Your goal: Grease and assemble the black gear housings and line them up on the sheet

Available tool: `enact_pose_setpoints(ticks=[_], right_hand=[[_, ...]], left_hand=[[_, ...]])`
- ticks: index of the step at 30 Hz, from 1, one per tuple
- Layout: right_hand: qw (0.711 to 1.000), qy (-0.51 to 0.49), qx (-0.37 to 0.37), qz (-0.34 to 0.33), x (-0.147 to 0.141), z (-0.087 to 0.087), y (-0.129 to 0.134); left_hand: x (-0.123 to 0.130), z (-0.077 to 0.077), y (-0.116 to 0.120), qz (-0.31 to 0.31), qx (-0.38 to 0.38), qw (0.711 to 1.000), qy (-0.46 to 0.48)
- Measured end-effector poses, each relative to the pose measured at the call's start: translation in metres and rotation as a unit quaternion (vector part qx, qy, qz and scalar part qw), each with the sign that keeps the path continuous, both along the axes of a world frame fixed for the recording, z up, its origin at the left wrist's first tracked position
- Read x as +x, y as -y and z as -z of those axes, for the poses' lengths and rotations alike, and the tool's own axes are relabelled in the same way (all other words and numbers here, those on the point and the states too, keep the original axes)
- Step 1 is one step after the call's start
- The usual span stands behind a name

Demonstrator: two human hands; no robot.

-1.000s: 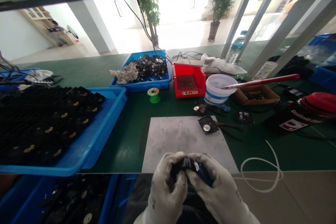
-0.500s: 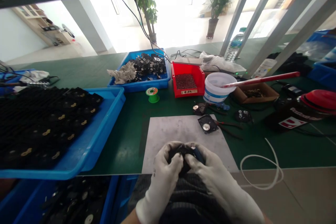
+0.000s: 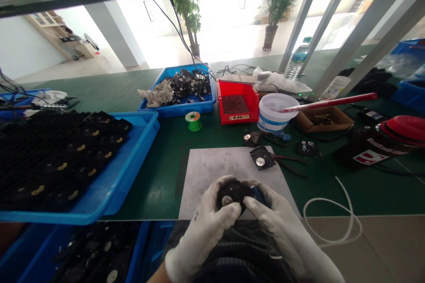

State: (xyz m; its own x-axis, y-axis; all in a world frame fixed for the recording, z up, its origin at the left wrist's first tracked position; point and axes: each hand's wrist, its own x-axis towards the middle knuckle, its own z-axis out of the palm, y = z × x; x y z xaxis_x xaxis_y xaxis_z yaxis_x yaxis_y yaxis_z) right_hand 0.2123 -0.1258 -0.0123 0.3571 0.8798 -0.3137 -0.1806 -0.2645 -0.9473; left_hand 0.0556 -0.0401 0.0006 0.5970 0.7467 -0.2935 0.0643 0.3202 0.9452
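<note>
Black housing [image 3: 236,192] sits between the two gloved hands, over the near part of a pale sheet [image 3: 201,170] on the green desk [image 3: 159,181]. At far left, a large blue tray [image 3: 137,159] carries rows of black plates [image 3: 59,154], several with gold-coloured pieces; below the desk's edge, a blue bin [image 3: 142,247] holds more dark parts. Further right, another blue tray [image 3: 186,110] holds crumpled paper [image 3: 159,93] and a heap of small black and metallic parts [image 3: 189,83]. A green spool [image 3: 194,122] stands in front of it.

The left hand [image 3: 210,219] curls its fingers around the housing's left side, thumb bent over the face — just beside a round metallic disc [image 3: 227,200]. Right of that hand stands a red bin [image 3: 238,117] of small brownish pieces. The right hand [image 3: 275,214] grips the housing's other side, thumb against its edge, fingers wrapped behind; something blue [image 3: 256,193] shows within this grip — its shape is mostly hidden.

A square black part [image 3: 262,158] lies on the sheet's far right corner, near red-and-dark tool handles [image 3: 292,166]. Beyond is a white tub [image 3: 275,117], then a cardboard box [image 3: 327,126] and, farthest right, a dark bottle with a red lid [image 3: 372,148].
</note>
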Motion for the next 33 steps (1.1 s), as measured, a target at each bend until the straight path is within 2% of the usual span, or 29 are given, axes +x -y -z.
enact_pose_setpoints(ticks=[3,6,9,11,12,14,16,19,22,25,27,29,33], right_hand=[[0.999,-0.033,0.004,0.015,-0.001,-0.001,0.002],[0.999,-0.024,-0.016,0.015,-0.001,-0.009,0.005],[0.999,-0.01,-0.03,0.035,0.002,-0.02,0.008],[0.998,-0.049,-0.026,0.011,0.002,-0.024,0.008],[0.996,-0.087,-0.021,-0.004,0.001,-0.024,0.007],[0.984,-0.176,-0.003,0.006,-0.007,-0.021,0.005],[0.967,-0.246,0.015,0.062,-0.018,-0.015,0.003],[0.95,-0.278,0.007,0.141,-0.035,-0.005,0.002],[0.972,-0.197,0.0,0.128,-0.034,0.001,0.005],[0.999,0.007,0.033,0.029,-0.015,0.005,0.014],[0.99,0.136,0.043,0.011,0.0,0.006,0.021],[0.974,0.224,0.039,0.021,0.009,0.005,0.027],[0.95,0.308,0.049,0.0,0.005,-0.005,0.027]], left_hand=[[-0.002,0.001,0.002,-0.017,-0.019,1.0,0.012],[-0.007,-0.005,-0.003,-0.034,-0.025,0.999,0.019],[-0.017,-0.018,-0.013,0.06,-0.019,0.998,-0.008],[-0.021,-0.024,-0.02,0.121,-0.022,0.992,-0.017],[-0.022,-0.025,-0.022,0.128,-0.026,0.991,-0.008],[-0.02,-0.02,-0.022,0.09,-0.034,0.995,0.022],[-0.015,-0.01,-0.014,0.02,-0.01,0.999,0.048],[-0.006,0.005,0.005,-0.039,0.021,0.998,0.055],[-0.001,0.009,0.02,-0.073,-0.048,0.994,0.063],[-0.004,0.006,0.02,-0.094,-0.085,0.99,0.067],[-0.011,0.003,0.015,-0.076,-0.083,0.992,0.054],[-0.018,0.0,0.01,-0.057,-0.08,0.995,0.029],[-0.029,-0.003,0.01,-0.002,-0.076,0.997,-0.011]])
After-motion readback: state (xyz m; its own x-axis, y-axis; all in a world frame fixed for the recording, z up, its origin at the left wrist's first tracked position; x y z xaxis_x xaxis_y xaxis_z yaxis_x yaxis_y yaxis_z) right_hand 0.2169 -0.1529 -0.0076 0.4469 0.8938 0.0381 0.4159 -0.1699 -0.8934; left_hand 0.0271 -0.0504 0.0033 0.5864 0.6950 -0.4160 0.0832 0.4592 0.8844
